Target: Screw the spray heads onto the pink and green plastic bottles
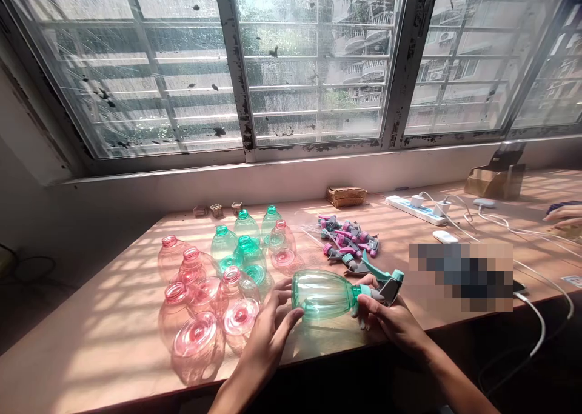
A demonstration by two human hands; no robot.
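A clear green spray bottle [321, 294] lies on its side between my two hands, above the table's front edge. My left hand [275, 317] grips its base end, thumb in front and fingers behind. At the neck, my right hand [386, 314] closes its fingers around the collar of the teal and grey spray head [386, 280], which sits on the bottle's mouth. Left of my hands stand several open pink bottles [175, 317] and several open green bottles [224, 244]. Behind the held bottle is a pile of pink and grey spray heads [350, 235].
A white power strip [416, 210] with plugs and cables lies at the back right. A small brown box [346, 196] stands near the wall under the window. A blurred-out dark object [464, 277] lies on the right. Another person's hand [566, 215] shows at the right edge.
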